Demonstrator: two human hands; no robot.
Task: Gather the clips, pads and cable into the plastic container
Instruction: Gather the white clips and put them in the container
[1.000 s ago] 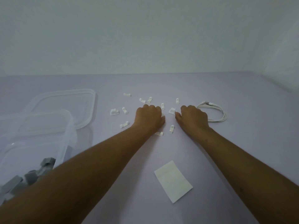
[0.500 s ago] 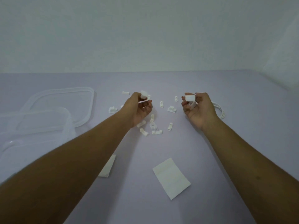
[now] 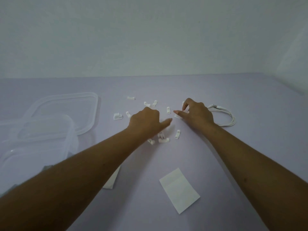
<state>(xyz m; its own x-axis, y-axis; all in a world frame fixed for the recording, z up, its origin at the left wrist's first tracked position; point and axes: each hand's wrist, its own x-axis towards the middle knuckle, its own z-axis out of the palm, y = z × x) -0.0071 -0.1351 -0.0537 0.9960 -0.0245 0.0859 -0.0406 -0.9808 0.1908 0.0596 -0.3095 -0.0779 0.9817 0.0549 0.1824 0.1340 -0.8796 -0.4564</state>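
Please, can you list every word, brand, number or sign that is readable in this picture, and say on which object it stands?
There is no readable text in this view.
white pad: only faint pale marks, too weak to read as letters.
plastic container, lid, white cable, white clips: no label, brand or number shows on them.

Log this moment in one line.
left hand: curled over small white plastic clips | right hand: over one clip, beside coiled white cable | white rectangular pad: loose | clear plastic container: left
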